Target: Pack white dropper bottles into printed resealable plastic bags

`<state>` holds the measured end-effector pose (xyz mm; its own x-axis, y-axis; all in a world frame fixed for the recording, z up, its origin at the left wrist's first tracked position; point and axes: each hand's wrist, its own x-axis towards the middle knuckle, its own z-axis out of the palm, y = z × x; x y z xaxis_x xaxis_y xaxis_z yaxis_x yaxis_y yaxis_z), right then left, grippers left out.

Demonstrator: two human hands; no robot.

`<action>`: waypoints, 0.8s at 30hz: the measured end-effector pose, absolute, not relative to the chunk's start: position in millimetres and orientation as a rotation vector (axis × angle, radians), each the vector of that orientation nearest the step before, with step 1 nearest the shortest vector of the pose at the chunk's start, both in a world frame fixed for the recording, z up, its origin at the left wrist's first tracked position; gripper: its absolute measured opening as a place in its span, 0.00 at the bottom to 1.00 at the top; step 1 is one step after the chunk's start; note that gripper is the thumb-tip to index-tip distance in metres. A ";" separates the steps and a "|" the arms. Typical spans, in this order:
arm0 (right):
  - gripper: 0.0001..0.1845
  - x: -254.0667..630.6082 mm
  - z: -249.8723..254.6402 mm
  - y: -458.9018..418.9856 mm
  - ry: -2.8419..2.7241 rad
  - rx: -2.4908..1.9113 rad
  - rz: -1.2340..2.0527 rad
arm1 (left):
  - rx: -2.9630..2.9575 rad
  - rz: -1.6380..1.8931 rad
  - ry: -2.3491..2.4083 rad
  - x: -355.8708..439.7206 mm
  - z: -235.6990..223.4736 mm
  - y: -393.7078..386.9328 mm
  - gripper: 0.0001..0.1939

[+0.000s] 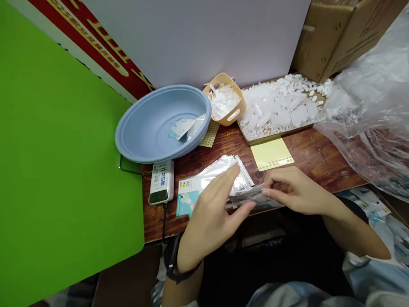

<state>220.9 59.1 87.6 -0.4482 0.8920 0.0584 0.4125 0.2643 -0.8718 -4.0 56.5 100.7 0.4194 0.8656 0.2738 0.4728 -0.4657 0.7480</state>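
Left hand [212,209] open, fingers spread, lying against a stack of clear film packets [220,177] at the near edge of the table [319,157]; no firm grip visible. Right hand [295,189] nearly closed, thumb and forefinger apparently pinching one loose packet [247,195], though the fingers hide part of the hold. Packets look light, soft and slippery; best taken by the edge. A printed card [188,197] lies by the left hand. Far left, a blue basin [140,128] holds a white scrap [187,127]. A tan basket [238,111] holds white plastic pieces [223,102]; the tray [255,135] to its right carries white chunks [277,106].
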 end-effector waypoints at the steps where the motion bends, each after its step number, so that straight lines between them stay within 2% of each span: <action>1: 0.10 219.6 87.6 57.8 -2.017 -1.145 1.134 | 2.117 0.709 1.042 -3.0 101.2 57.9 0.19; 3: 0.10 218.4 87.8 55.9 -2.039 -1.105 1.165 | 2.071 0.465 0.916 -0.5 99.4 61.2 0.05; 6: 0.10 218.8 88.4 54.4 -1.970 -1.125 1.216 | 1.938 0.352 0.898 2.1 95.0 64.7 0.14; 8: 0.09 219.0 88.5 53.9 -1.899 -1.149 1.247 | 1.864 0.346 0.938 2.1 93.6 65.4 0.16; 24: 0.08 215.5 89.1 50.1 -1.708 -1.195 1.421 | 1.752 0.237 0.985 -3.9 99.9 63.5 0.16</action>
